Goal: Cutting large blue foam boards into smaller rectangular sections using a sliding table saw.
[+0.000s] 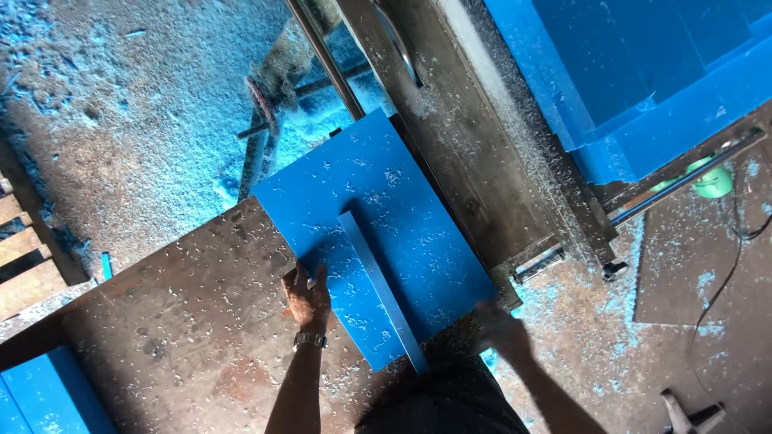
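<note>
A blue plastic sheet (378, 217) lies flat on the dark metal saw table (185, 305), dusted with blue shavings. A narrow blue strip (378, 281) rests on top of it, running from its middle to its near edge. My left hand (307, 296), with a watch on the wrist, presses on the sheet's left edge. My right hand (503, 329) is blurred and sits at the sheet's near right corner; whether it grips the sheet is unclear. The sheet's right edge lies against the long metal fence (474, 145).
More blue sheets (643, 72) are stacked at the upper right. Blue sawdust covers the floor (145, 88). A blue piece (48, 394) lies at the lower left beside wooden slats (24, 257). A green object (714, 182) and a cable (732, 265) are at right.
</note>
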